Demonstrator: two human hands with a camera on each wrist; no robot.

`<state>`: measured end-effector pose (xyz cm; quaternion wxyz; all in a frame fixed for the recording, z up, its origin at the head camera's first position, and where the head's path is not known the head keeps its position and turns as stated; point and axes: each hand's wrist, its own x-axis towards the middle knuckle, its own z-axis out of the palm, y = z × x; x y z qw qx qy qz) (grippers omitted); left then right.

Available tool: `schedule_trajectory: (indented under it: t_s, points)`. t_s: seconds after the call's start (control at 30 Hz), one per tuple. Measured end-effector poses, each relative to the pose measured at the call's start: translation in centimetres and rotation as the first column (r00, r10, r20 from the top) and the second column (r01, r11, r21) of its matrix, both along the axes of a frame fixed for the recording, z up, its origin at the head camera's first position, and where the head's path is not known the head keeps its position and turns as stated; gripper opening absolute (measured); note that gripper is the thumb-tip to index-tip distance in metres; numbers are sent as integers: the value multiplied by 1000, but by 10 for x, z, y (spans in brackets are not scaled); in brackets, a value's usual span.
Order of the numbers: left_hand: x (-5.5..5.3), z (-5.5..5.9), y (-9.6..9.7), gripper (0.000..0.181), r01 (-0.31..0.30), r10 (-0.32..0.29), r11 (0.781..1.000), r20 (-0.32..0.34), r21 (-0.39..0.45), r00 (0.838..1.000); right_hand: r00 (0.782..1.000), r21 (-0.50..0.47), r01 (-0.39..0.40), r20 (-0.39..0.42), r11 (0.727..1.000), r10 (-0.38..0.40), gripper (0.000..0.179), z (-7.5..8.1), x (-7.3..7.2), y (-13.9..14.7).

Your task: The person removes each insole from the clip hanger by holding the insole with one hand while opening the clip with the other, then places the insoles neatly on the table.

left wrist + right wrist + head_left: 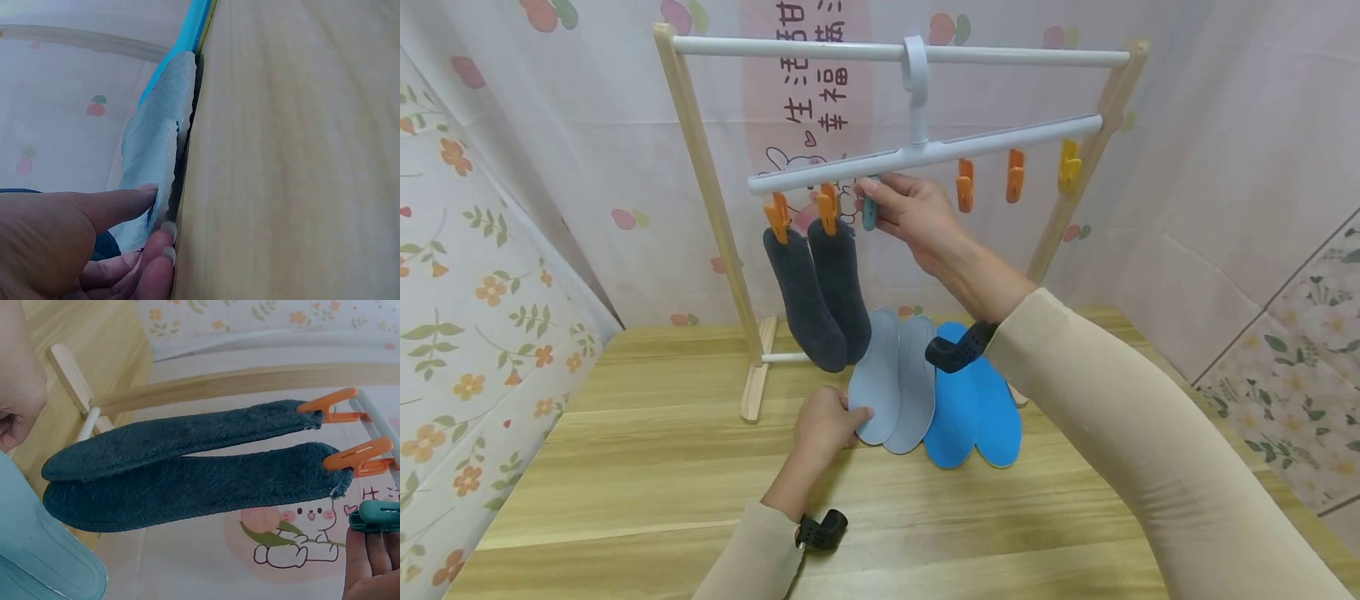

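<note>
My left hand (pixel 824 423) pinches the near left edge of a light grey insole (pixel 877 379) on the table; in the left wrist view the thumb (pixel 128 205) lies on its top and fingertips reach under its edge. A second grey insole (pixel 917 392) lies partly under it. Higher up, my right hand (pixel 921 218) grips a teal clothespin (pixel 869 214) hanging from the white hanger bar (pixel 1000 147). Left of it, two dark fuzzy insoles (pixel 187 487) hang from orange clothespins (pixel 359 453). Part of the right hand is outside the right wrist view.
Two blue insoles (pixel 953 421) lie right of the grey pair on the wooden table (pixel 662 483). Two orange clothespins (pixel 965 185) and a yellow clothespin (pixel 1069 168) hang at the bar's right. The hanger hooks over a rack's white rail (pixel 790 48), with wooden posts (pixel 703 175) either side.
</note>
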<state>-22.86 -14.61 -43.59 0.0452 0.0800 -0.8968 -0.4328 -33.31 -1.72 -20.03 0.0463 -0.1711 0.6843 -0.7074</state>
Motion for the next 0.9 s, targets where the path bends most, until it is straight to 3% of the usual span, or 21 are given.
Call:
schedule_trajectory:
  t_s: [0.2,0.37,0.47,0.57,0.7,0.8,0.9]
  points:
    - [0,3,0,57,-26,25,993,-10,-116,1000,1000,7,3,-11,1000,-3,39,0,2,0]
    - [1,5,-2,61,-24,19,989,-34,-146,999,1000,4,8,-6,1000,-8,39,0,3,0]
    - [0,8,-5,58,-12,7,989,-33,-144,999,1000,3,13,-3,1000,-13,40,-1,3,0]
    - [-1,12,-7,41,17,-23,992,-45,-127,999,1000,-2,9,-5,1000,-9,39,-1,3,1]
    - [-4,18,-5,16,128,-125,992,-128,16,984,1000,0,0,-19,1000,0,39,-2,4,1]
    - [-7,22,-2,22,217,-176,959,-220,183,960,1000,-2,-3,-30,1000,3,39,-2,4,1]
    - [-7,26,-1,37,254,-162,920,-300,299,940,999,-4,-9,-44,1000,9,40,-2,5,0]
